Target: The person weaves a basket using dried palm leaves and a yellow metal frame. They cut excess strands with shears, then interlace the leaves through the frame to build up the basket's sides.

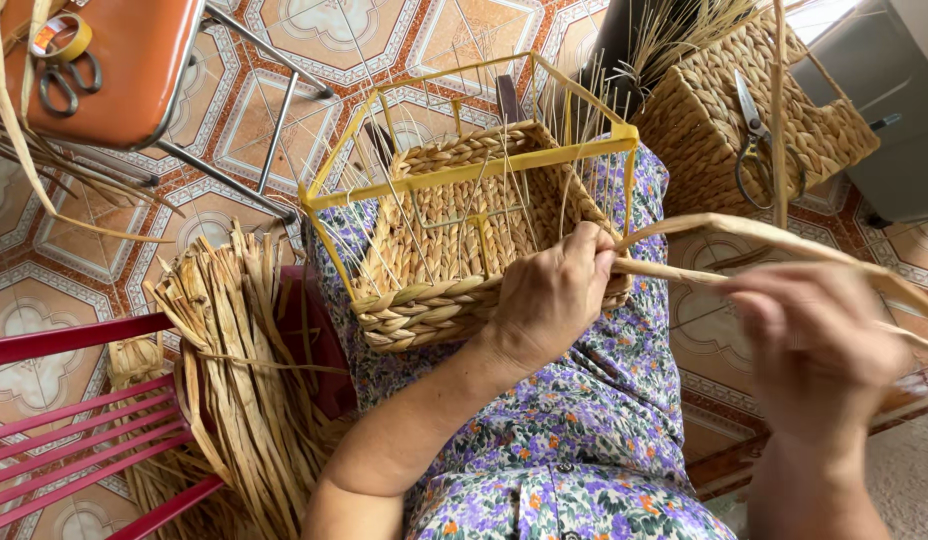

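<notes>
A half-woven straw basket sits on my lap inside a yellow metal frame, thin upright stakes sticking out of it. My left hand presses against the basket's near right corner, fingers closed on the weave and on the end of a flat dried straw strand. My right hand is blurred, out to the right, fingers closed around the same strand, which runs from the basket corner off to the right.
A bundle of dried straw strips lies to the left beside a red slatted chair. An orange stool carries scissors and tape. A finished woven basket with scissors on it stands at the upper right.
</notes>
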